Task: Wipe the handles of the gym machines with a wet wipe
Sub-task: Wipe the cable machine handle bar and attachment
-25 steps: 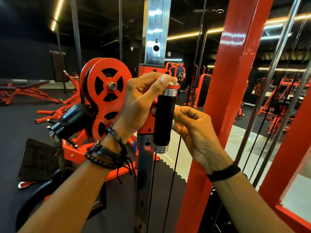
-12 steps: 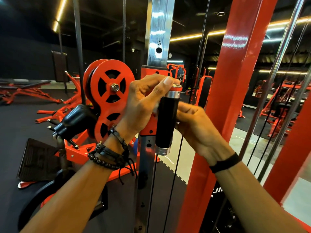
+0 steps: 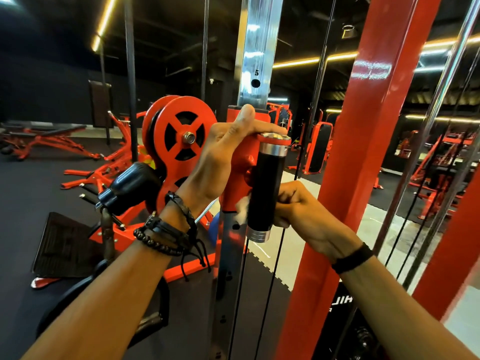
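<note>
At the centre of the view, on the red carriage [image 3: 237,162] that rides the chrome upright [image 3: 257,48], a black handle [image 3: 265,188] stands vertical with a silver cap at each end. Left hand [image 3: 223,157]: fingers straight and together, laid flat across the top cap of the handle, thumb raised against the carriage; it curls round nothing. Right hand [image 3: 298,206]: fingers curled round the lower half of the handle from the right side, gripping it with a white wipe [image 3: 242,206] pressed between hand and grip; a crumpled edge of the wipe shows at the left of the handle, just above the bottom cap. How much of the wipe lies under the fingers cannot be told. Left wrist carries several dark bracelets [image 3: 166,229]; right wrist a black band [image 3: 353,258]. Left of the carriage, touching it, a red pulley wheel [image 3: 184,136] with a bolt at its hub, and below it a black rubber stop [image 3: 130,185]. Two thin black cables [image 3: 272,281] run down below the handle. A broad red post [image 3: 363,152] stands just right of the right hand. Red benches [image 3: 39,139] sit on the dark floor at the far left.
</note>
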